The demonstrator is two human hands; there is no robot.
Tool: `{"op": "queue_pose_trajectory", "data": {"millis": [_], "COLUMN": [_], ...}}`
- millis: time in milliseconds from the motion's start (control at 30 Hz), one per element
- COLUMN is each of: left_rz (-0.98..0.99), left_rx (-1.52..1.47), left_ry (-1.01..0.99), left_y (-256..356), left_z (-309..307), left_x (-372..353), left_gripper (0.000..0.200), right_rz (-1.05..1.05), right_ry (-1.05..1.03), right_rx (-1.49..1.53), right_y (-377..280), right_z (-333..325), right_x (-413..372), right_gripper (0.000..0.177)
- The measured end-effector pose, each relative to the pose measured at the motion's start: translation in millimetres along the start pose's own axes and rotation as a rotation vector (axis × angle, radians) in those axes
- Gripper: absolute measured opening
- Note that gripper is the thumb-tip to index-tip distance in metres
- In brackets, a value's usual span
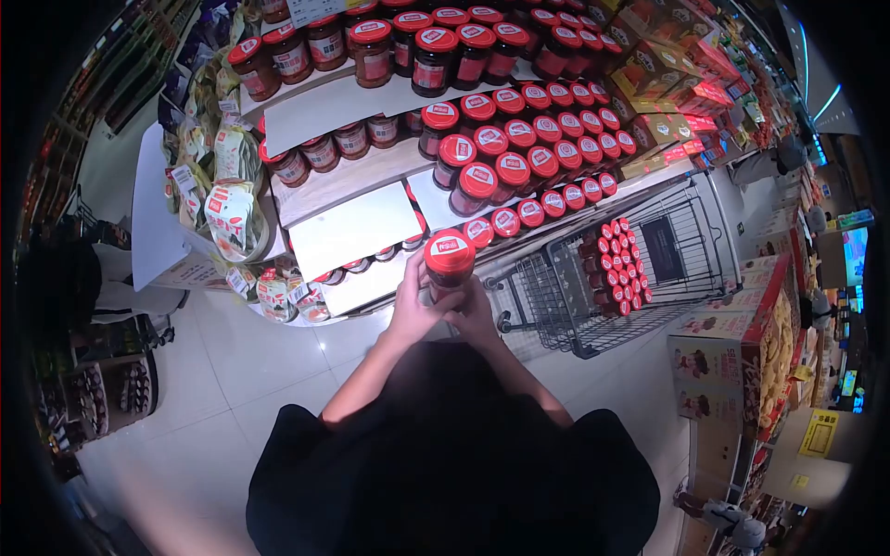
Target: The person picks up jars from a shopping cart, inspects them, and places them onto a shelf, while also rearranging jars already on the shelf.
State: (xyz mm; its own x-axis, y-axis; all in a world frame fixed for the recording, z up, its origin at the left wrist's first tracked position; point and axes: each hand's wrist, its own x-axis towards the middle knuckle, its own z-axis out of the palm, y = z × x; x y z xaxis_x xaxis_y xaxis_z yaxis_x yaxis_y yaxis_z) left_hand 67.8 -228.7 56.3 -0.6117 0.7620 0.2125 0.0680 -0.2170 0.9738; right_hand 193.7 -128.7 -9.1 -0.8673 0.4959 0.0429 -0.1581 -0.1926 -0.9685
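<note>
My left hand (pixel 413 308) and right hand (pixel 476 317) clasp and partly hide the dark, cylindrical glass jar (pixel 451 275) with a round red lid (pixel 450 246), its print too small to read. I hold it lid up near the pale wood-grained stepped shelf (pixel 357 176), left of the dark wire-mesh shopping cart (pixel 561 301) bearing more red-lidded jars (pixel 623 267).

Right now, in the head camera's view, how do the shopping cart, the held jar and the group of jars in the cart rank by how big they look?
Largest to smallest:
1. Shopping cart
2. Group of jars in the cart
3. Held jar, though nearness probably enlarges it
</note>
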Motion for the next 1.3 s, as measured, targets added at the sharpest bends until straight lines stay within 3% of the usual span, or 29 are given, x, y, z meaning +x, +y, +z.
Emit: {"op": "queue_pose_trajectory", "data": {"millis": [333, 400, 533, 600, 767, 900, 1000, 1100, 1300], "left_rz": [-0.064, -0.065, -0.049, 0.007, 0.046, 0.005, 0.091, 0.064, 0.307], "left_rx": [-0.006, -0.01, -0.004, 0.042, -0.01, 0.15, 0.215, 0.182, 0.401], "left_ry": [0.019, 0.029, 0.032, 0.017, 0.015, 0.007, 0.008, 0.029, -0.061], "left_y": [0.6, 0.8, 17.0, 28.4, 34.6, 50.9, 48.1, 52.2, 66.3], "left_z": [14.3, 19.3, 31.8, 40.4, 67.5, 92.1, 111.2, 128.0, 136.0], "left_x": [24.2, 33.7, 69.7, 93.4, 157.9, 209.6, 249.6, 284.8, 366.8], "left_gripper": [0.09, 0.09, 0.09, 0.087, 0.089, 0.088, 0.088, 0.085, 0.08], "right_rz": [0.002, 0.014, -0.006, -0.244, -0.437, -0.548, -0.753, -0.633, -0.704], "right_ry": [0.088, 0.085, 0.066, 0.095, 0.152, 0.191, 0.196, 0.22, 0.068], "right_rx": [-0.252, -0.441, -0.436, -0.58, -0.678, -0.72, -0.78, -0.809, -0.689], "right_y": [-37.0, -56.3, -82.6, -84.9, -129.1, -161.7, -207.8, -241.4, -294.0], "right_z": [-20.7, -27.1, -48.4, -65.0, -107.5, -151.1, -170.7, -185.9, -208.7], "right_x": [18.1, 28.4, 57.5, 74.2, 120.0, 155.0, 191.3, 225.6, 303.6], "right_gripper": [0.09, 0.086, 0.084, 0.086, 0.088, 0.083, 0.081, 0.083, 0.086]}}
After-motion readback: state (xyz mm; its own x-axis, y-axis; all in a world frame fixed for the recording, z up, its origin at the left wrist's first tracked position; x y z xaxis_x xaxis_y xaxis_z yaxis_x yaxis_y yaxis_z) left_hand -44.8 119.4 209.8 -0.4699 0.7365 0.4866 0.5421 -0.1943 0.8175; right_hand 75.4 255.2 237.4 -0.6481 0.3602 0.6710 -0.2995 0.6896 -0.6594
